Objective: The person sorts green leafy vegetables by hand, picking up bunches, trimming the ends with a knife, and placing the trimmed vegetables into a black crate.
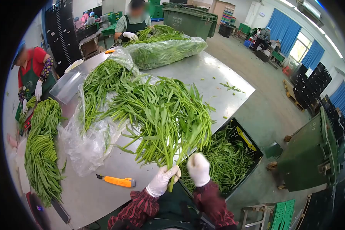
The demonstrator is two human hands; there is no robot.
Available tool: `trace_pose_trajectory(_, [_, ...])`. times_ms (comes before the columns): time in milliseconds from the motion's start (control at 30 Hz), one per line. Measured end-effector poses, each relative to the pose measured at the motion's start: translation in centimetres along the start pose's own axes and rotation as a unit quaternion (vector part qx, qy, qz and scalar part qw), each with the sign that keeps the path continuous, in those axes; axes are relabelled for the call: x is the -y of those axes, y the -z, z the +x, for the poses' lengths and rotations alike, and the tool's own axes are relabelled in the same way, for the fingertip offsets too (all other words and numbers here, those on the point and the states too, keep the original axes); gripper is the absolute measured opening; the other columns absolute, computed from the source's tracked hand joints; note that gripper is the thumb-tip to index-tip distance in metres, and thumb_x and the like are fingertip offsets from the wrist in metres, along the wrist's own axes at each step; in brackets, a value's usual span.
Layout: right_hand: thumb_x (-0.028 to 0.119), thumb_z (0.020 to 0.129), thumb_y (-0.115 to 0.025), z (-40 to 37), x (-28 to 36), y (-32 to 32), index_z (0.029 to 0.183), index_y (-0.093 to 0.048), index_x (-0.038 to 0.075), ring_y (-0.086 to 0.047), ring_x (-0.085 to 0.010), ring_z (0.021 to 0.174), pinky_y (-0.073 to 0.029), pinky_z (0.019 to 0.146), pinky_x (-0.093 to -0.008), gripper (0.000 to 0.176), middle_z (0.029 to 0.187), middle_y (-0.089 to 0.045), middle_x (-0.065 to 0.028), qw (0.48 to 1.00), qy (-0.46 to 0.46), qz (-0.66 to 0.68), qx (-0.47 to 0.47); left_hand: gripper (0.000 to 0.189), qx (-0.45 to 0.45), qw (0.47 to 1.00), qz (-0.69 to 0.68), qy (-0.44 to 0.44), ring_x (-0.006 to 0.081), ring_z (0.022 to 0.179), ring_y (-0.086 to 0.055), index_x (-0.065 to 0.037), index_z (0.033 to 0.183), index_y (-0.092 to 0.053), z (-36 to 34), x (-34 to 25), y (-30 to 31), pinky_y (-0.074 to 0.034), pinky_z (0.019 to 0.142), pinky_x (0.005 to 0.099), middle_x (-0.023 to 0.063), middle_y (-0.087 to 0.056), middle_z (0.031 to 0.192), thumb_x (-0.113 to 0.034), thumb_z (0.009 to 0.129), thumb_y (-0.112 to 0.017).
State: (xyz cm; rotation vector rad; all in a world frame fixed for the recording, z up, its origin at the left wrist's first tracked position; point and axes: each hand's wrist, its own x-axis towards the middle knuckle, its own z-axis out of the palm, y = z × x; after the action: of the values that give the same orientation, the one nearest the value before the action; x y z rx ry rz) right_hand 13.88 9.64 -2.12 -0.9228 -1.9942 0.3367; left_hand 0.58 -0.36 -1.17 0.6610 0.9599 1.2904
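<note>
My left hand point(164, 180), in a white glove, is closed around the lower stems of a small bunch of water spinach point(169, 155). Close on its right, my right hand point(198, 168) is curled and slightly blurred; whatever its fingers hold is hidden. A large heap of water spinach point(157, 103) lies just beyond both hands on the metal table point(142, 174). To the left of my left hand rests an orange utility knife point(117, 181). Below the table's right edge stands a black crate point(253, 154) with loose greens point(230, 159) inside, partly behind my right hand.
Clear plastic bags point(86, 151) lie under and beside the heap. Another bag of greens point(168, 53) sits farther back, by a co-worker point(136, 23). A second co-worker point(36, 65) stands left, near sorted bunches point(44, 153). Green wheeled bins point(308, 153) stand right and behind.
</note>
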Motion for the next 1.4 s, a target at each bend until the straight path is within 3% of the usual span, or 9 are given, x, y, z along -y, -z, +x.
trace_pose_trajectory(200, [0.045,0.086,-0.053,5.6,-4.5,-0.6,0.074,-0.061,0.001,-0.062,-0.0347,0.065,-0.047,0.063,-0.0416,0.047,0.067,-0.062,-0.0191,0.935,-0.329,-0.059,0.118,0.030,-0.044,0.973,-0.159,-0.160,0.0142,0.058,-0.049,-0.003,0.085,-0.053,-0.5,-3.6,0.0,-0.045,0.054,0.0277,0.0023,-0.047,0.066,-0.032,0.093,-0.049])
trace_pose_trajectory(400, [0.026,0.077,-0.058,8.2,-9.7,-6.2,0.072,-0.061,-0.003,-0.063,-0.0253,0.056,-0.050,0.058,-0.0339,0.029,0.070,-0.064,-0.0172,0.896,-0.414,0.049,0.153,0.015,-0.087,0.961,-0.199,-0.173,0.0084,0.040,-0.029,-0.006,0.084,-0.052,-0.6,-3.4,0.7,-0.020,0.038,0.0242,-0.0014,-0.033,0.050,-0.018,0.091,-0.055])
trace_pose_trajectory(533, [0.018,0.084,-0.063,10.6,-0.6,-0.2,0.070,-0.050,0.000,-0.045,-0.0086,0.042,-0.038,0.041,-0.0236,0.026,0.057,-0.052,-0.0028,0.894,-0.300,0.327,-0.062,0.011,-0.080,0.955,-0.234,-0.166,0.0072,0.040,-0.028,-0.003,0.087,-0.057,-0.6,-3.4,1.9,-0.020,0.037,0.0243,-0.0037,-0.033,0.049,-0.014,0.090,-0.055])
trace_pose_trajectory(633, [0.019,0.085,-0.061,8.0,-4.2,-2.3,0.071,-0.049,-0.001,-0.045,-0.0103,0.041,-0.037,0.042,-0.0257,0.027,0.058,-0.054,-0.0095,0.951,-0.282,0.111,0.060,0.017,-0.145,0.959,-0.196,-0.145,0.0077,0.040,-0.035,0.001,0.097,-0.058,0.0,-3.3,0.5,-0.026,0.038,0.0216,-0.0014,-0.042,0.053,-0.013,0.090,-0.055])
trace_pose_trajectory(800, [0.012,0.086,-0.060,3.7,2.7,0.9,0.066,-0.046,0.005,-0.044,-0.0030,0.047,-0.036,0.041,-0.0190,0.026,0.058,-0.046,0.0028,0.834,-0.412,0.361,0.071,0.021,-0.195,0.971,-0.079,-0.112,0.0049,0.047,-0.045,0.003,0.103,-0.059,0.9,-3.2,0.8,-0.032,0.042,0.0171,0.0041,-0.059,0.068,-0.011,0.089,-0.055])
trace_pose_trajectory(933, [0.010,0.088,-0.058,-0.8,3.9,-0.7,0.098,-0.060,0.000,-0.044,-0.0018,0.049,-0.036,0.040,-0.0166,0.014,0.073,-0.056,0.0036,0.841,-0.381,0.358,0.142,0.027,-0.165,0.985,-0.006,-0.057,0.0030,0.059,-0.052,0.004,0.105,-0.061,2.5,-2.6,-0.2,-0.038,0.049,0.0155,0.0049,-0.065,0.083,-0.015,0.087,-0.060])
trace_pose_trajectory(1033, [0.014,0.090,-0.057,-2.4,3.5,-1.3,0.086,-0.062,0.001,-0.044,-0.0031,0.045,-0.037,0.040,-0.0193,0.014,0.066,-0.056,0.0016,0.849,-0.348,0.368,0.150,0.022,-0.185,0.981,-0.039,-0.053,0.0094,0.069,-0.059,0.004,0.103,-0.063,3.2,-1.3,-0.7,-0.045,0.063,0.0184,0.0038,-0.064,0.082,-0.010,0.086,-0.061])
trace_pose_trajectory(1200, [0.020,0.091,-0.053,0.1,1.0,0.6,0.097,-0.061,-0.001,-0.044,-0.0041,0.044,-0.035,0.041,-0.0181,0.024,0.071,-0.061,-0.0011,0.838,-0.400,0.369,0.027,0.024,-0.146,0.988,0.019,-0.040,0.0037,0.057,-0.049,0.002,0.098,-0.063,1.8,-1.1,0.1,-0.033,0.047,0.0168,0.0039,-0.064,0.080,-0.019,0.089,-0.057])
trace_pose_trajectory(1400, [0.022,0.091,-0.054,2.5,1.6,1.3,0.116,-0.053,0.002,-0.049,-0.0054,0.054,-0.037,0.049,-0.0177,0.032,0.068,-0.053,0.0017,0.699,-0.340,0.569,0.267,0.022,-0.031,0.994,-0.097,-0.030,0.0111,0.061,-0.053,0.001,0.096,-0.060,1.3,0.1,-1.0,-0.042,0.057,0.0211,0.0052,-0.060,0.080,-0.018,0.089,-0.056])
